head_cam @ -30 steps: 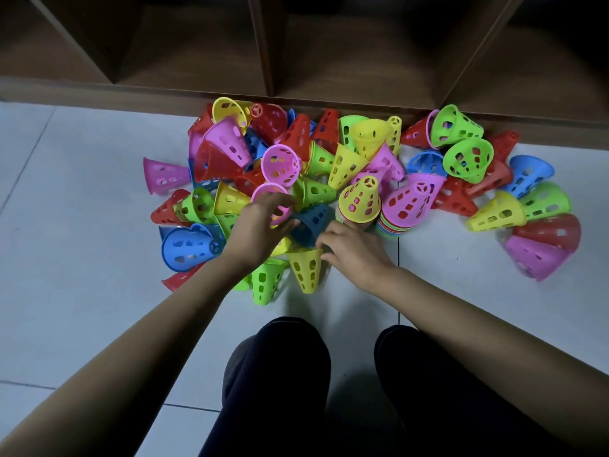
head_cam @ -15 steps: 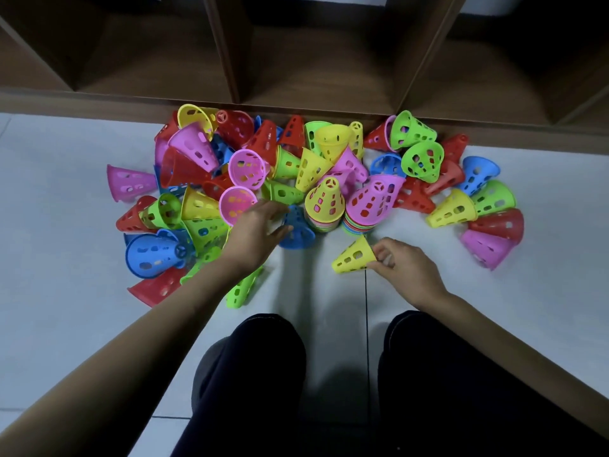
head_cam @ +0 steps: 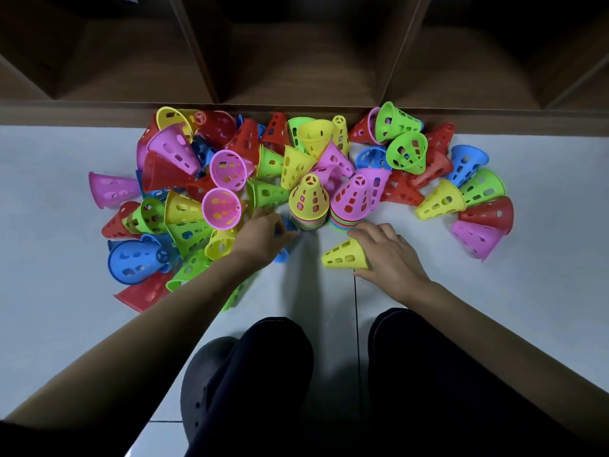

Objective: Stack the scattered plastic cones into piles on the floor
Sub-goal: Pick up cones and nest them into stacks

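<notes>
Head view gives us the yellow cone tipped on its side at centre frame, our right hand gripping its wide end. Just above stand 2 stacks, the yellow-topped pile and the pink-topped pile, side by side. Our left hand curls round a blue cone beside the yellow-topped pile. More scattered cones cover the floor below a wooden shelf.

Blue cone was largely hidden beneath the left hand gripping it. The right hand covered the held yellow cone's wide rim. The yellow-topped pile showed its lower cones only as rims. The shelf unit was cut off by the top edge.
</notes>
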